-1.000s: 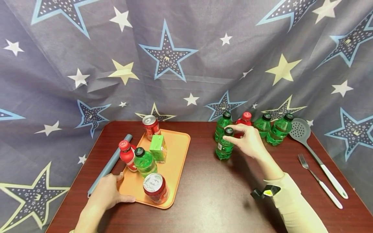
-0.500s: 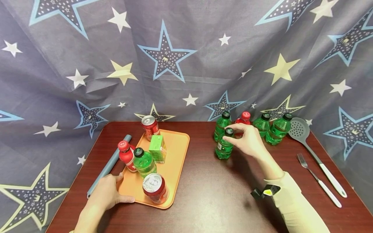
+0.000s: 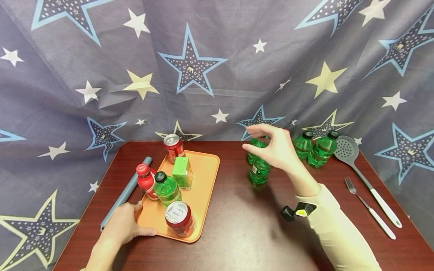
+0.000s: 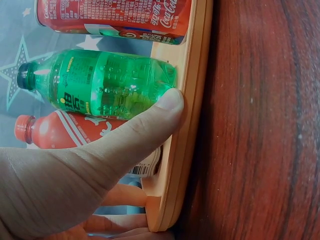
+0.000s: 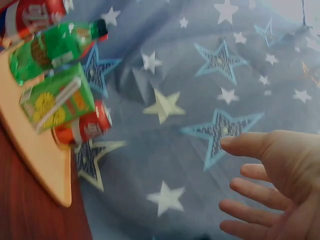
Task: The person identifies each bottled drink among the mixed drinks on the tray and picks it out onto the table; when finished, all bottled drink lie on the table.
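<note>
Left hand (image 3: 123, 224) grips corner of orange tray (image 3: 204, 177) — right hand (image 3: 277, 149) empty, fingers parted, near green bottle (image 3: 260, 171).

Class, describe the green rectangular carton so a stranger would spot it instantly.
On the dark red table, find the orange rectangular tray. Near its middle stands the green cardboard carton, the only flat-sided box among round red metal cans and red or green plastic bottles.

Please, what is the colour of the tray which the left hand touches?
Orange; the tray shows best in the head view.
</note>
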Motion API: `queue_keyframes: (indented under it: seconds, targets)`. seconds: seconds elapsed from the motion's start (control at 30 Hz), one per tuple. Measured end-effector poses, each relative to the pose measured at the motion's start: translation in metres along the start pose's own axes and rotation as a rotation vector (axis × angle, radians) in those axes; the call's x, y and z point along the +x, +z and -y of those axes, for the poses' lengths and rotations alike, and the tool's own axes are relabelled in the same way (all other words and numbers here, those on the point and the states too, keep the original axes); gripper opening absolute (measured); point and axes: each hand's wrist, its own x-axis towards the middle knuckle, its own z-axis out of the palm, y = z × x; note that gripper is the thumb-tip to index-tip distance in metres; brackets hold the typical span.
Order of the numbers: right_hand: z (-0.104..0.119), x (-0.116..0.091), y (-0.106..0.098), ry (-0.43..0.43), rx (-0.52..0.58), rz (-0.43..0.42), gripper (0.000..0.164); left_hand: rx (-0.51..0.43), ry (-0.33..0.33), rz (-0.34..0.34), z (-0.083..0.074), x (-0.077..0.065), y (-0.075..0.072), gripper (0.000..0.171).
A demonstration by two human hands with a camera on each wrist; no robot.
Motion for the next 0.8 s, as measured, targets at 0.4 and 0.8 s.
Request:
queue_keyframes:
  seconds: [0.4, 0.8]
  targets:
    - [0.057, 0.009, 0.041, -0.1, 0.254, 0.158, 0.051, -0.008, -0.005, 0.017, -0.001, 0.004, 0.0, 0.116]
    - [0.087, 0.009, 0.081, -0.152, 0.43, 0.253, 0.054, -0.012, -0.01, 0.02, -0.001, 0.002, -0.001, 0.115]
